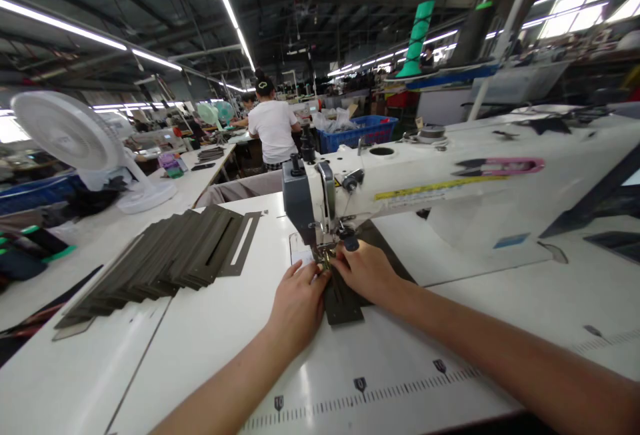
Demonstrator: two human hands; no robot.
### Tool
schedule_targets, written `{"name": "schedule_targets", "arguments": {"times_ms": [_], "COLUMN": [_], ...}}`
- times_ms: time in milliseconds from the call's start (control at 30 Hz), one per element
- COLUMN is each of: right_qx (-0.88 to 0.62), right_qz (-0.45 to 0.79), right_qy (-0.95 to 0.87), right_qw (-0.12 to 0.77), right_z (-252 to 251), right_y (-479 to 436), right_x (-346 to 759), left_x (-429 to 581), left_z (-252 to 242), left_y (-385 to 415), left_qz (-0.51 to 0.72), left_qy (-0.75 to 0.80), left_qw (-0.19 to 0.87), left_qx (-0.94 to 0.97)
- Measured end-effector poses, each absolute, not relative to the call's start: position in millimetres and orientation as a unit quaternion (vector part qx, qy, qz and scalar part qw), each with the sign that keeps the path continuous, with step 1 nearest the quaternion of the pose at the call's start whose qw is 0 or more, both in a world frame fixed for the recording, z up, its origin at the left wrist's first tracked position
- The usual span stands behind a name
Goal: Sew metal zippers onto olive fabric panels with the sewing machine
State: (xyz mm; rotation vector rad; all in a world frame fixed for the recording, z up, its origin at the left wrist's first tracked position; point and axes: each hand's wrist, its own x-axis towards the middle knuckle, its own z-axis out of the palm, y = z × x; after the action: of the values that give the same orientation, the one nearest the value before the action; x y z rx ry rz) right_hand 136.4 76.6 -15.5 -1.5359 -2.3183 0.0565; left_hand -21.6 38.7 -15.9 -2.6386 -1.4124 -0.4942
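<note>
A dark olive flat piece (pixel 344 311) with a long slot lies under the needle area of a white sewing machine (pixel 323 205). My left hand (pixel 300 298) is at the piece's left edge, thumb and forefinger closed on it close to the presser foot (pixel 326 258). On the other side, my right hand (pixel 367 271) has its fingers bent and closed on the same piece, right by the foot. Its fingertips are partly hidden by the machine head. More dark material (pixel 387 255) extends behind the right hand, beneath the machine arm.
Left of the machine, a fanned stack of slotted dark pieces (pixel 175 255) rests on the white table (pixel 220 348). Beyond it stands a white fan (pixel 145 185). Pink-handled thread snips (pixel 505 166) sit on the machine arm. A person in a white shirt (pixel 273 129) and a blue crate (pixel 357 133) are farther back.
</note>
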Motion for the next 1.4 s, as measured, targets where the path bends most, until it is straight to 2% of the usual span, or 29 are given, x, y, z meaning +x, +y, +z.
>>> {"name": "schedule_targets", "arguments": {"times_ms": [100, 167, 767, 900, 1000, 1200, 1400], "right_qx": [-0.349, -0.291, -0.264, -0.286, -0.307, -0.297, -0.304], "right_qz": [0.015, 0.024, 0.003, 0.023, -0.006, -0.072, -0.095], "right_qy": [-0.906, -0.922, -0.913, -0.9, -0.888, -0.899, -0.902], "right_qw": [0.239, 0.256, 0.311, 0.329, 0.343, 0.313, 0.292], "right_z": [-21, -28, -34, -36, -38, -43, -53], "right_y": [43, 30, 58, 63, 61, 56, 55], "right_x": [153, 161, 149, 148, 148, 147, 143], "left_x": [-23, -23, -31, -34, -37, -40, -41], "left_z": [-24, -28, -20, -21, -20, -22, -28], "left_y": [31, 26, 52, 55, 51, 39, 44], "left_qz": [-0.21, -0.228, -0.245, -0.231, -0.221, -0.24, -0.236], "left_qy": [-0.44, -0.427, -0.366, -0.385, -0.387, -0.441, -0.389], "left_qw": [0.049, 0.049, 0.063, 0.039, 0.007, 0.027, 0.069], "left_qx": [-0.871, -0.874, -0.895, -0.893, -0.895, -0.864, -0.888]}}
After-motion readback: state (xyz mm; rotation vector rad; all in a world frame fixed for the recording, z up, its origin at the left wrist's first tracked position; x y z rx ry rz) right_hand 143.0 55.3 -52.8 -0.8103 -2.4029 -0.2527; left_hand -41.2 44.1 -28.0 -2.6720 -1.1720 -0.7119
